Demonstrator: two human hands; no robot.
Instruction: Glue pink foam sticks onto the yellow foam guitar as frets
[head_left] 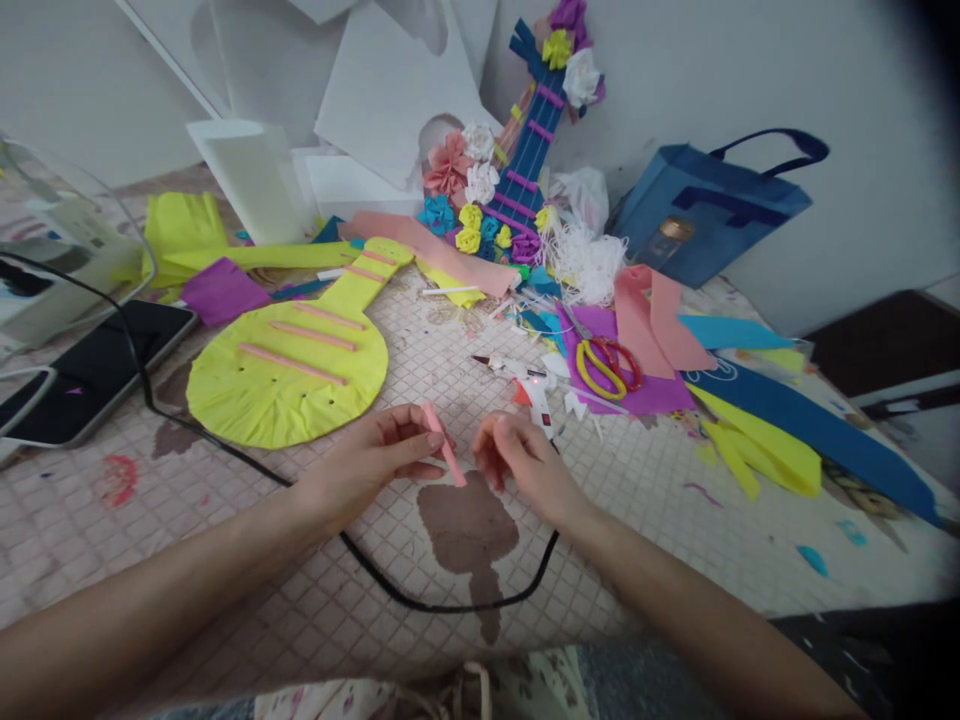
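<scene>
My left hand [390, 450] pinches a short pink paper-wrapped stick [445, 446] between thumb and fingers. Just to the right, my right hand [517, 450] is curled closed near the stick, apart from it; whatever its fingers hold, if anything, is hidden. Beyond my left hand lies a yellow crepe-covered guitar shape [289, 385] with pink sticks across its body and neck and several small dark holes. A white hot glue gun [534, 378], with a red light showing, lies behind my right hand.
A black cable [420, 604] loops below my hands. Scissors [600, 368] rest on purple paper at right, near pink, yellow and blue strips. A decorated blue guitar [536, 140] leans on the wall beside a blue bag [705, 210]. A phone [97, 365] lies left.
</scene>
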